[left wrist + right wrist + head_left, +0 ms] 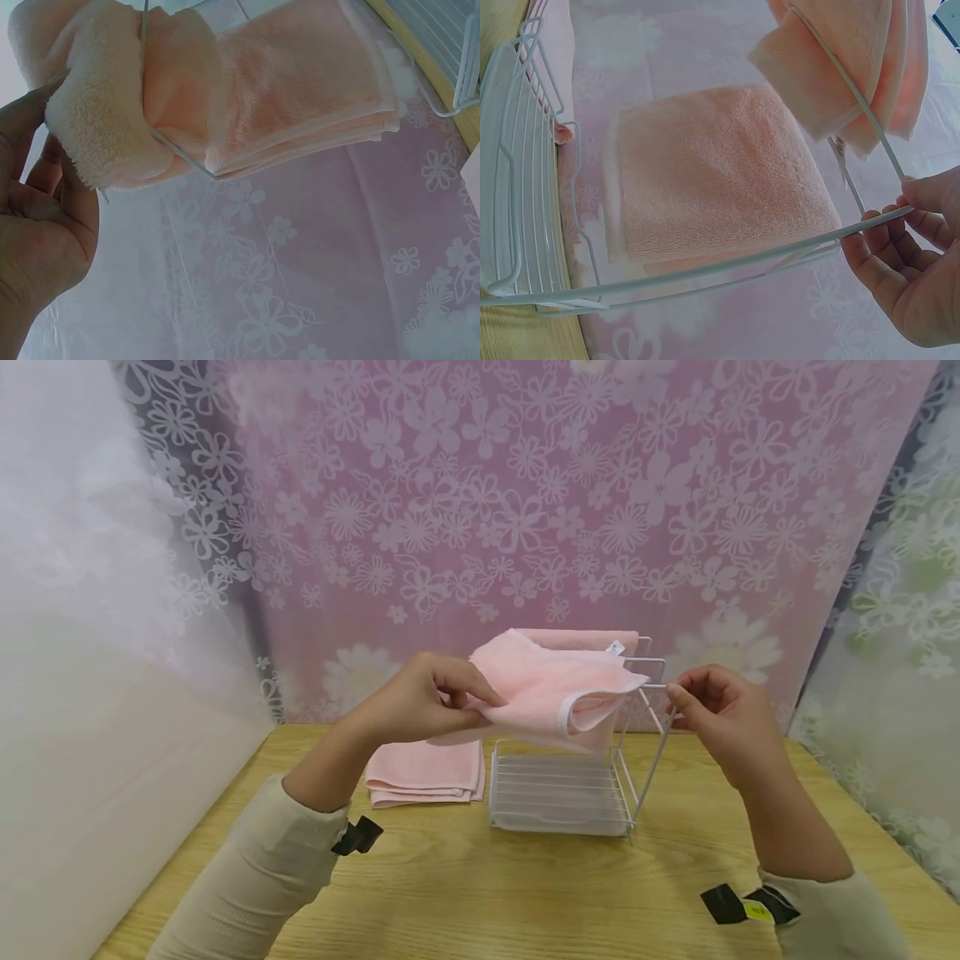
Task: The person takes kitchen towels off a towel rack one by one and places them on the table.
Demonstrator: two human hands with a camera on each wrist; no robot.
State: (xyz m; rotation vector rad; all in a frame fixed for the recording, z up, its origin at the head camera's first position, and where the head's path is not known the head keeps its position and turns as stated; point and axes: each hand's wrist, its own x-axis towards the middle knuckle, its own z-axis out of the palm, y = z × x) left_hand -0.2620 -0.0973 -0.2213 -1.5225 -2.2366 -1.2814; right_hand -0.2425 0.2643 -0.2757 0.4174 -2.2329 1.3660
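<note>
My left hand (420, 697) pinches the near left edge of a pale pink towel (525, 685). The towel lies across an upper bar of a white wire rack (652, 762), its right end curled into an open loop. In the left wrist view the fluffy towel (97, 105) bunches beside the thumb, with a thin bar against it. With thumb and fingers, my right hand (723, 718) holds the front right top corner of the rack. Behind, a second pink towel (577, 639) with a small white tag hangs over another bar; the right wrist view shows this towel (720, 172) hanging folded.
A folded pink towel (427, 768) lies on the wooden table (465, 885), left of the rack. A pale tray (555, 818) sits under the rack's bottom wires. A flowered pink curtain (480, 527) stands behind, with pale walls or sheets on both sides.
</note>
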